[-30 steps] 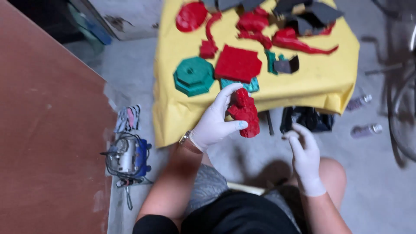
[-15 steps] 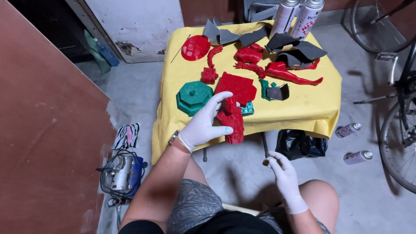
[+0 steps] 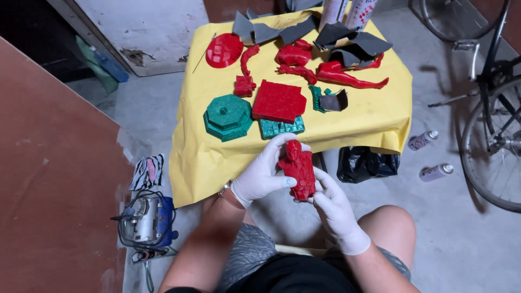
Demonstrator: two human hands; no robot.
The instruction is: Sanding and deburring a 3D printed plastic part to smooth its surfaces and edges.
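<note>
A red plastic figure piece (image 3: 297, 169) is held upright in front of my lap by both gloved hands. My left hand (image 3: 264, 173) wraps it from the left, thumb under its side. From below and to the right, my right hand (image 3: 332, 209) cups its lower end. Just beyond stands a small table covered in yellow paper (image 3: 353, 116). On it lie a green octagonal base (image 3: 228, 116), a red flat slab (image 3: 278, 101), a green textured plate (image 3: 280, 128), a red round disc (image 3: 224, 50), more red figure parts (image 3: 347, 76) and grey sandpaper sheets (image 3: 353, 43).
A small blue and silver compressor (image 3: 146, 220) with its cord sits on the concrete floor at left, beside a striped cloth (image 3: 147, 171). A brown board (image 3: 49, 179) fills the left. A black bag (image 3: 364, 163), two spray cans (image 3: 434, 172) and a bicycle wheel (image 3: 496, 141) stand at right.
My left hand has drawn the red figure piece back from the table edge toward my lap. My right hand has come up from near the floor and taken hold of its lower end.
</note>
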